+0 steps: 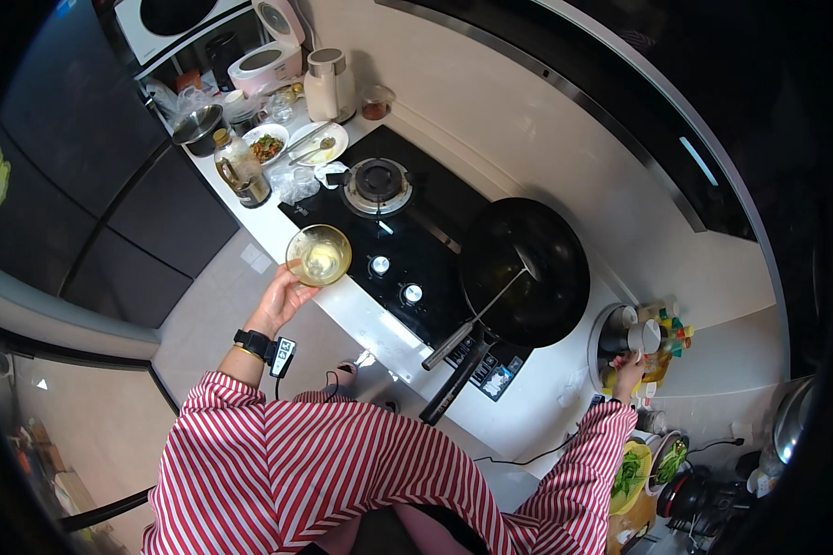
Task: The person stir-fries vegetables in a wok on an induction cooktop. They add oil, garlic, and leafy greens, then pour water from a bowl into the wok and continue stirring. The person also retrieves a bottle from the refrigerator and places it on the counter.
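My left hand (284, 301) holds up a small clear amber glass bowl (344, 259) by its near side. A pale, whitish-yellow substance lies at its bottom. To the right, my right hand (630, 373) reaches in among seasoning jars and bottles, its fingers closed at something small that I cannot make out. White-lidded jars (645, 336) and oil bottles (658, 368) stand right beside those fingers. Between my hands a black wok (553, 302) sits on the black gas stove (426, 229). A long-handled ladle (502, 302) rests in the wok, its handle over the near rim.
At the far left of the counter are a plate of chopped food (267, 146), a white plate (328, 143), a glass jug (241, 171), a steel pot (198, 128) and an open rice cooker (261, 63). The wok's handle (452, 386) juts toward me. Green vegetables (629, 472) lie at lower right.
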Tool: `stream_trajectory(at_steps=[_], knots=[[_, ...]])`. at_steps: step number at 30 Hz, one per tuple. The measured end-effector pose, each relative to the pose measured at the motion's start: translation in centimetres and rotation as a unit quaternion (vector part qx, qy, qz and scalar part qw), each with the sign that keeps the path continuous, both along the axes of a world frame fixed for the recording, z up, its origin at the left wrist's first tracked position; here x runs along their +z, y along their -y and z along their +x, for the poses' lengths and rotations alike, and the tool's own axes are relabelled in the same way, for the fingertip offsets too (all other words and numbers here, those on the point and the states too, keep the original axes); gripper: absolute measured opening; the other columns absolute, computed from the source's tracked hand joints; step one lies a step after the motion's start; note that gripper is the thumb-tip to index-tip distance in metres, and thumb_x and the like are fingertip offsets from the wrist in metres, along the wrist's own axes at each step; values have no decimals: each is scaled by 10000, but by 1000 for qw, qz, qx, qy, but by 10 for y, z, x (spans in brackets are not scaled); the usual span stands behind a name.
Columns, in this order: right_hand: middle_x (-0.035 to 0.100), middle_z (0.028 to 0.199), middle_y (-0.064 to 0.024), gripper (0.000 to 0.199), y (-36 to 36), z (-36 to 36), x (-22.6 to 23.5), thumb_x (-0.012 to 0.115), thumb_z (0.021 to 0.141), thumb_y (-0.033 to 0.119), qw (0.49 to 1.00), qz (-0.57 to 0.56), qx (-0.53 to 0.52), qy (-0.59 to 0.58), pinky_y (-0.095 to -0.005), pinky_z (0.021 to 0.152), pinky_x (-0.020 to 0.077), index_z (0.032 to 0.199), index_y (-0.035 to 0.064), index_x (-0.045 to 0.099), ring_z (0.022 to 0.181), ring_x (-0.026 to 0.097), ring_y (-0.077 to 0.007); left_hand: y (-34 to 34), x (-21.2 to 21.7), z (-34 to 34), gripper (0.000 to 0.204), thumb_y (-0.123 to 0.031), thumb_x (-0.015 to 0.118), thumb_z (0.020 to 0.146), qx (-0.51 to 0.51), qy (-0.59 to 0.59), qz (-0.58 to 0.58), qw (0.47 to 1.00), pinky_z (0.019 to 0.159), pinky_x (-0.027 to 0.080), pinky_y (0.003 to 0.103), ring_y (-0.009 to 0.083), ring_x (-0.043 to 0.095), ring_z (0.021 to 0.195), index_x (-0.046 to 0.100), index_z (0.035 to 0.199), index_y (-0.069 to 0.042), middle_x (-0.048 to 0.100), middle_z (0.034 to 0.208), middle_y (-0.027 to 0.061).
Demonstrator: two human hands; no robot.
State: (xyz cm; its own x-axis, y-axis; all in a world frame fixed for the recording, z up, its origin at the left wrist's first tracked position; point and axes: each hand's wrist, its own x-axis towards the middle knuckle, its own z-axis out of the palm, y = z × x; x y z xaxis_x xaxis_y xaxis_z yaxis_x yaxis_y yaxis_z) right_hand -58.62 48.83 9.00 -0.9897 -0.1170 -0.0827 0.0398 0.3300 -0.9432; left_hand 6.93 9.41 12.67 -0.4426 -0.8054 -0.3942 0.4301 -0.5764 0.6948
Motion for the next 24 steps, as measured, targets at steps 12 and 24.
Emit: stream_trajectory(at_steps=[12, 24], knots=[[614, 917, -20, 210, 46, 274, 143, 547, 922, 159, 975, -83, 186, -86, -233, 590, 449, 1098, 47, 569, 676, 536, -89, 31, -31, 29, 506, -129, 533, 856, -86, -10, -65, 994, 1024, 403, 446, 336, 446, 1237, 365, 1331, -83, 423, 1337, 198], [609, 737, -7, 137, -93, 341, 69, 538, 930, 141, 992, -16, -121, -21, -215, 532, 456, 883, 31, 605, 586, 539, -67, -7, -7, -36, 522, -200, 569, 833, -289, -59, -45, 954, 965, 462, 430, 323, 469, 1215, 398, 1306, -60, 443, 1316, 191]])
